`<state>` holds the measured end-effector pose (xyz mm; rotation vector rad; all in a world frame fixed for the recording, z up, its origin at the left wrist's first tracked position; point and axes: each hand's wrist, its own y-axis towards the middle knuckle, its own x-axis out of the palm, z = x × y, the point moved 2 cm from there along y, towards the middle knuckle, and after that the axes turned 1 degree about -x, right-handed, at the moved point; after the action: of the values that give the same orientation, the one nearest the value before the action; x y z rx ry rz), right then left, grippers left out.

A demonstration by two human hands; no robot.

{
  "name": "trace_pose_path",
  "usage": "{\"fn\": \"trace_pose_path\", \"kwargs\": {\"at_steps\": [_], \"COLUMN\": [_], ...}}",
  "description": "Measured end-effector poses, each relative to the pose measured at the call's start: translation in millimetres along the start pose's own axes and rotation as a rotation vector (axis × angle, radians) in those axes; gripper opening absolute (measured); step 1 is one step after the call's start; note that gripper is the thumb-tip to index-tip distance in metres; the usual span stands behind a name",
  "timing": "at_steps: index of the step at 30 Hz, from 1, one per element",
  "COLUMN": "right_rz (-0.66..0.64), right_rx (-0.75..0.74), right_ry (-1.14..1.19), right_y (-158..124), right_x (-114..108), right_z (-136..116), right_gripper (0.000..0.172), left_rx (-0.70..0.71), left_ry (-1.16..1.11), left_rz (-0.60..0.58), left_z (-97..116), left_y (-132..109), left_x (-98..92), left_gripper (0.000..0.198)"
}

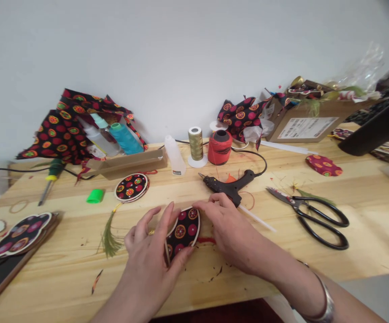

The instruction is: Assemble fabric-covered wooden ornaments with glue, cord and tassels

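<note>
While both hands work close together over the near part of the desk, a curved patterned piece with a pale rim sits between them, tilted up on its edge. The left hand grasps it from the side, thumb along the lower edge and fingers spread over the upper left; the right hand pinches at the upper edge with its fingertips, though its thumb is partly hidden. A bit of red cord shows between the piece and the right palm; whether it is attached cannot be told. Handling this well would seem to call for a steady left hold while the right fingertips press lightly along the rim, since squeezing the printed face could crease or shift the cloth. Keeping the cord outside the edges would also help, as it could get trapped between layers. Just beyond the right hand lies the black glue gun, its nozzle pointing left; knuckles should stay clear of that tip, which may be hot. Farther right, the scissors lie slightly open, best given room by the right forearm. Left of the left hand, a green tassel hangs from a round patterned piece.
</note>
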<state>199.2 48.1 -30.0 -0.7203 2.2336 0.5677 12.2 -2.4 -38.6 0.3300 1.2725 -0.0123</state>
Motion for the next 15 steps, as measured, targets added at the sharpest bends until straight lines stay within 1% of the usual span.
{"fn": "trace_pose_path", "kwargs": {"at_steps": [8,15], "right_rz": [0.009,0.003], "right_rx": [0.001,-0.011], "right_ry": [-0.024,-0.043], "right_y": [0.3,1.1], "right_x": [1.6,1.5], "right_z": [0.8,0.3], "right_gripper": [0.065,0.067], "left_rx": [0.015,0.015], "left_ry": [0.031,0.017], "left_rz": [-0.004,0.011], "left_z": [-0.7,1.3], "left_y": [-0.7,0.4], "left_x": [0.0,1.8], "left_gripper": [0.072,0.070]}}
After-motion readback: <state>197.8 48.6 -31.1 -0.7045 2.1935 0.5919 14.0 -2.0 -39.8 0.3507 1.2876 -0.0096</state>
